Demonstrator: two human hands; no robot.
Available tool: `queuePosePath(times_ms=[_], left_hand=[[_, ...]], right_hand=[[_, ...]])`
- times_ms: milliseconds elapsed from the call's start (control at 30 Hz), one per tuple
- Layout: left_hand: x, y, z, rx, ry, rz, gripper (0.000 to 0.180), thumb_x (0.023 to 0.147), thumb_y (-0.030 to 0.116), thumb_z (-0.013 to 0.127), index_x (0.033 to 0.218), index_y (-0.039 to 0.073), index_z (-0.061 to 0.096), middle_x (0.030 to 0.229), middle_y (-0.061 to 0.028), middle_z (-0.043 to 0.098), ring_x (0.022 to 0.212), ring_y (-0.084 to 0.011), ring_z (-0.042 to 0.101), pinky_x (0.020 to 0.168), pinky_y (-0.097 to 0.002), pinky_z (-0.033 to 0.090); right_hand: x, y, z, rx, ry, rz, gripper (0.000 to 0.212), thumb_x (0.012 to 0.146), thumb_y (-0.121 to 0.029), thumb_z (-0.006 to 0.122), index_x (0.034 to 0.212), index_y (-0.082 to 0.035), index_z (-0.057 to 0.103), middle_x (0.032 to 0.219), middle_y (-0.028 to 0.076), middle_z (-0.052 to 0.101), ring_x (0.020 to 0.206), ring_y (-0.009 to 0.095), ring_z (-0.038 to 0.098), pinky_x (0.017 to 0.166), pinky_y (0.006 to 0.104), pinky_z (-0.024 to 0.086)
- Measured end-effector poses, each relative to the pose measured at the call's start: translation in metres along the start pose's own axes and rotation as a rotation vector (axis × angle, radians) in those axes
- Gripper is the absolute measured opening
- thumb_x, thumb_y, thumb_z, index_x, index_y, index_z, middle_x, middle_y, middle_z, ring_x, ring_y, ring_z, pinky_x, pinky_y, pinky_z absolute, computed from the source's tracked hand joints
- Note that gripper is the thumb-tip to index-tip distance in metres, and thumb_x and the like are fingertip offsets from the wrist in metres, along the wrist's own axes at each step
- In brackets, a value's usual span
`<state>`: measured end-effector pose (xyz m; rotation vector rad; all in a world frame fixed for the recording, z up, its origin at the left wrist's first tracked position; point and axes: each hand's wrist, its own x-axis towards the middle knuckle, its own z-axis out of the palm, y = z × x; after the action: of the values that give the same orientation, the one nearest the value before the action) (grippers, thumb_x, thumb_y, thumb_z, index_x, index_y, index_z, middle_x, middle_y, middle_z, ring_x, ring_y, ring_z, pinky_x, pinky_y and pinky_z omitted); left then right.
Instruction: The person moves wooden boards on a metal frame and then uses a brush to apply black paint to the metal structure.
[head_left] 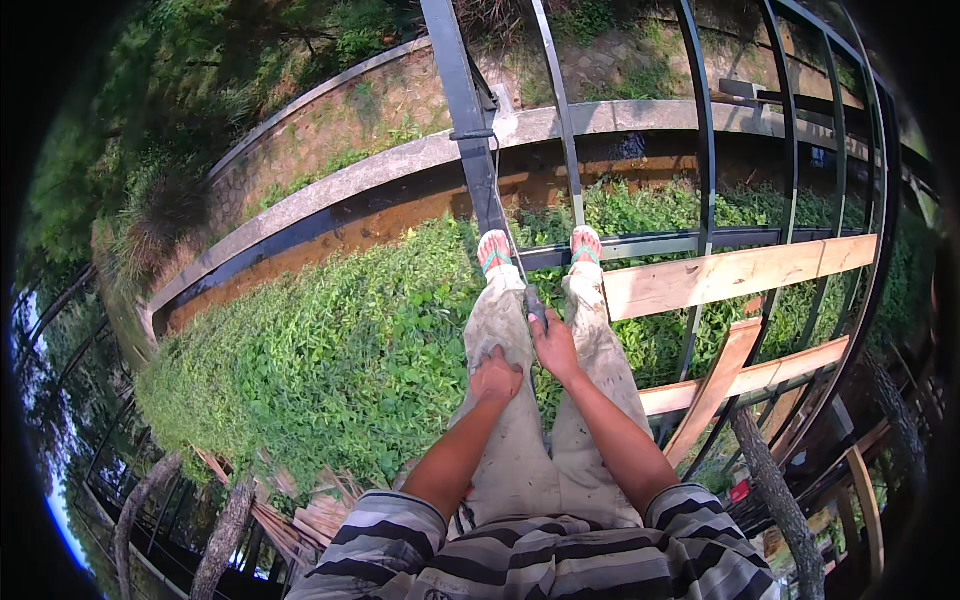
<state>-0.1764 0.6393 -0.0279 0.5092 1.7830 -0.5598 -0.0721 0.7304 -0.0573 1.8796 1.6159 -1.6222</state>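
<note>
My right hand is closed around a dark handle that looks like a welding electrode holder, held between my legs. From its far end a thin line runs up along the steel beam; whether it is a rod or a cable I cannot tell. My left hand lies on my left trouser leg, fingers apart and holding nothing. Both feet, in sandals, rest on the dark steel frame: the left foot at the end of the long beam, the right foot on a crossbar.
Green plants grow below the frame. Beyond them, a curved concrete ledge borders brown water. To the right, wooden boards lie across steel bars. Tree trunks rise nearby, and loose planks are piled lower left.
</note>
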Motion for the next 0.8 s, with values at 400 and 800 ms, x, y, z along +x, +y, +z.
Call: queuePosePath(times_ms=[400,800], left_hand=[[0.018,-0.02,0.036,-0.25,0.062,-0.021,0.052,0.086,0.03,0.061,0.132,0.009,0.053,0.136,-0.0188,0.053,0.125,-0.0385,0.056,0.094,-0.0503,0.054],[0.025,-0.032,0.015,-0.339,0.052,-0.03,0.053,0.083,0.031,0.063,0.134,0.015,0.057,0.14,-0.0174,0.052,0.127,-0.0391,0.054,0.097,-0.0497,0.052]], right_hand=[[0.025,-0.025,0.075,-0.076,0.068,-0.198,0.067,0.098,-0.017,0.057,0.158,-0.011,0.028,0.098,0.029,0.069,0.09,0.048,0.067,0.082,0.0527,0.051],[0.209,-0.189,0.08,-0.303,0.172,-0.319,0.048,0.099,-0.019,0.056,0.147,-0.016,0.053,0.09,0.033,0.067,0.086,0.049,0.067,0.079,0.0547,0.052]])
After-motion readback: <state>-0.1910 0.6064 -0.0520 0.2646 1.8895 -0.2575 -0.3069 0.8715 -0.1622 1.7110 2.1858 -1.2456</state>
